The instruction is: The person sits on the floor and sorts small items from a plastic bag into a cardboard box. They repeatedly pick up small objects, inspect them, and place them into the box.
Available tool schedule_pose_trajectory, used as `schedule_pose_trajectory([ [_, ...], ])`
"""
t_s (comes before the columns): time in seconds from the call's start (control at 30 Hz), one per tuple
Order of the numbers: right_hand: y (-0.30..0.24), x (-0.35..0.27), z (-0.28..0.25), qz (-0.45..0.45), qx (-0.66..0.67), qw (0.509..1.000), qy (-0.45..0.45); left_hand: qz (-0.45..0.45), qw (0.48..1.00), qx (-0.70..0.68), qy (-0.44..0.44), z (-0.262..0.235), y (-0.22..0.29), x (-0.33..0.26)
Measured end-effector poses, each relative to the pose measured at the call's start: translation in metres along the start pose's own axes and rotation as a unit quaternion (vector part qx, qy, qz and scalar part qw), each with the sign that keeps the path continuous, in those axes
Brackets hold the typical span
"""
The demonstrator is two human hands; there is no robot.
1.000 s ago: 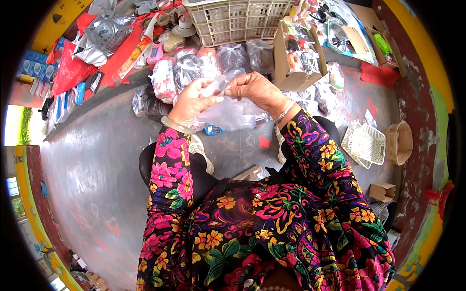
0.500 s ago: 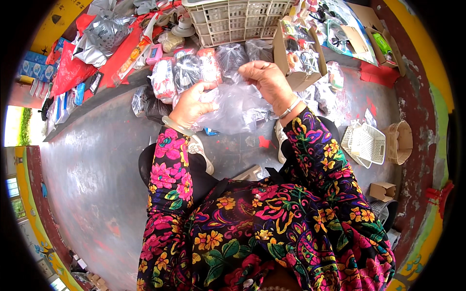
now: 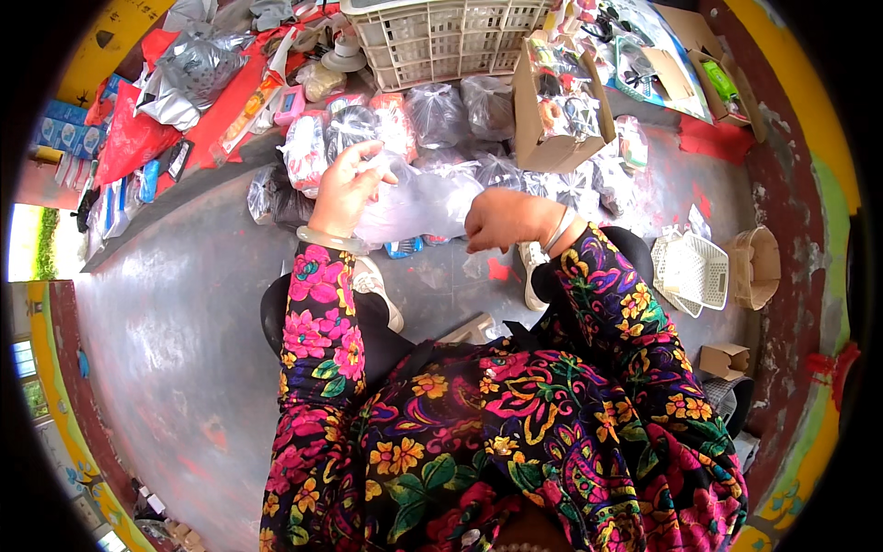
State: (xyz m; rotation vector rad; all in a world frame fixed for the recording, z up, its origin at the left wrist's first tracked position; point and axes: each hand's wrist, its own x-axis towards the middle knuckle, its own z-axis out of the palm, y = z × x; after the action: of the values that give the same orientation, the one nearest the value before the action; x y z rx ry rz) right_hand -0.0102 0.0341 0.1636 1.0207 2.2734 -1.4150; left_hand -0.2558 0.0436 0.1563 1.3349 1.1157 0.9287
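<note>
A thin, see-through plastic bag is stretched between my two hands, with nothing visible inside it. My left hand grips its left side, thumb and fingers bent together. At its right side my right hand is curled closed, knuckles up, on the bag's edge; the fingertips are hidden beneath. Just beyond the hands lie several filled plastic bags, among them a dark one and a red-and-white one.
Behind the filled bags stands a cream plastic crate. To its right is a cardboard box of small packaged goods. White baskets and a brown bin stand by the right wall. My shoes flank the grey floor ahead.
My right hand has come down and turned palm-down, drawing the bag lower and to the right. My left hand has lifted slightly and tilted upward. The bag is spread flatter.
</note>
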Motion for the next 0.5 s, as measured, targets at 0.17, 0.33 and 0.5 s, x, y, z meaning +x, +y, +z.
schedule_pose_trajectory([
  [0.17, 0.003, -0.021, -0.024, -0.026, 0.167, 0.974, 0.149, -0.011, 0.99, -0.135, 0.047, 0.001, 0.015, -0.002],
  [0.33, 0.011, 0.001, -0.024, -0.082, 0.132, 0.886, 0.437, -0.049, 0.969, -0.242, 0.022, 0.009, 0.026, -0.005],
  [0.5, -0.016, 0.024, -0.006, -0.212, 0.097, 0.858, 0.457, -0.054, 0.94, -0.316, -0.118, 0.02, 0.025, -0.008],
])
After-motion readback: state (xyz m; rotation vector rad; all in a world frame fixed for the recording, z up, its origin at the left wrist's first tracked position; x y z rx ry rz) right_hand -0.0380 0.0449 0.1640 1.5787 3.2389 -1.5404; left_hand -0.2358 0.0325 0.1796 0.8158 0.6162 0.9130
